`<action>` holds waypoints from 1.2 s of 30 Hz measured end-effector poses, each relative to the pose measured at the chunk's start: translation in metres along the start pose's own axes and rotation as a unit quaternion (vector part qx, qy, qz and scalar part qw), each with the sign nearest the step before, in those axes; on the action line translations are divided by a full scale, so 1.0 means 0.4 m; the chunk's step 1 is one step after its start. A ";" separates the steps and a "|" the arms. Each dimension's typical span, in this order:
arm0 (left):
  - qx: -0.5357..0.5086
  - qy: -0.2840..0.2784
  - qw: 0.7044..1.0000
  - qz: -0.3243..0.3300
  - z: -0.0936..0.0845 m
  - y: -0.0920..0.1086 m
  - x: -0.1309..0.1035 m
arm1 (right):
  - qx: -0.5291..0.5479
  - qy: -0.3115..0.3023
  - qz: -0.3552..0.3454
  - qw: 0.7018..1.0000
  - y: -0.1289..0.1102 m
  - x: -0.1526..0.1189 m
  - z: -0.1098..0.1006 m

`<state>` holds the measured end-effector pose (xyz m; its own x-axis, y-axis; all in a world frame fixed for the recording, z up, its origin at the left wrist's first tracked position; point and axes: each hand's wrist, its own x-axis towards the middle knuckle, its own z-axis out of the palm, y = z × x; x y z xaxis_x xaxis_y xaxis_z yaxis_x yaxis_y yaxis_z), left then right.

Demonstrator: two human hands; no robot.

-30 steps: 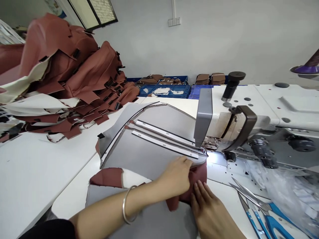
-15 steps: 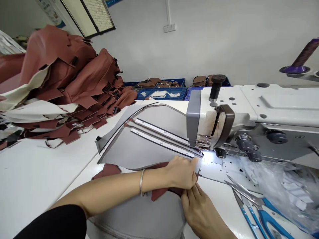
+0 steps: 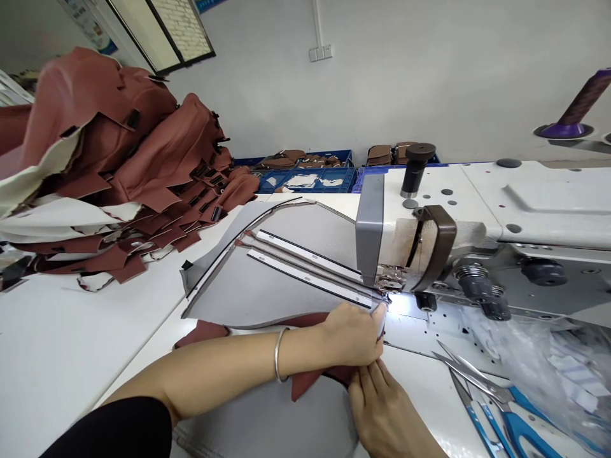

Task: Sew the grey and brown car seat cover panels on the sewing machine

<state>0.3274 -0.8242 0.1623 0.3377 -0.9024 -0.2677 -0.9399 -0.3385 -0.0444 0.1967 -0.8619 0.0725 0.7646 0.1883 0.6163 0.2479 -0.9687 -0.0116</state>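
A cover piece of grey fabric (image 3: 229, 289) and red-brown leather lies across the table, two white strips (image 3: 310, 280) with dark edges running along it to the sewing machine (image 3: 370, 229). Just left of the lit needle area, my left hand (image 3: 356, 334) is closed on the near edge of this piece. A silver bangle circles that wrist. Below it, almost touching, my right hand (image 3: 382, 407) has its fingers pressed together on the red-brown edge. The needle and the fabric under the left palm are hidden.
Blue-handled scissors (image 3: 520, 423) and a second blue-handled tool (image 3: 477, 413) lie at the right, beside a clear plastic bag (image 3: 539, 362). Red-brown leather pieces (image 3: 138, 146) are heaped at the left. Blue crates (image 3: 329, 181) stand behind; a purple thread cone (image 3: 580, 108) is upper right.
My left hand has shifted slightly right towards the needle area, and its grip hugs the edge more closely. The right hand stays pressed on the edge. The view has moved a little.
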 end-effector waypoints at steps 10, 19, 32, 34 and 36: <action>-0.051 -0.089 0.990 0.094 -0.036 -0.026 0.084 | -0.004 0.035 0.035 0.999 -0.004 -0.016 0.007; -0.008 -0.032 0.999 0.016 -0.010 0.020 0.051 | 0.001 -0.014 0.024 1.000 0.014 -0.008 -0.002; 0.017 0.050 0.998 -0.025 0.043 0.031 0.045 | 0.002 -0.044 -0.014 0.999 0.080 0.053 -0.050; 0.003 0.051 0.999 -0.014 0.043 0.036 0.037 | 0.023 -0.023 -0.006 0.999 0.083 0.058 -0.053; -0.007 0.047 0.999 0.000 0.046 0.037 0.028 | 0.046 -0.017 0.002 0.999 0.082 0.060 -0.058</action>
<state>0.3165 -0.8344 0.1408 0.3423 -0.9228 -0.1770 -0.9391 -0.3423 -0.0317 0.2095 -0.8931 0.1050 0.7852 0.1922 0.5887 0.2980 -0.9506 -0.0871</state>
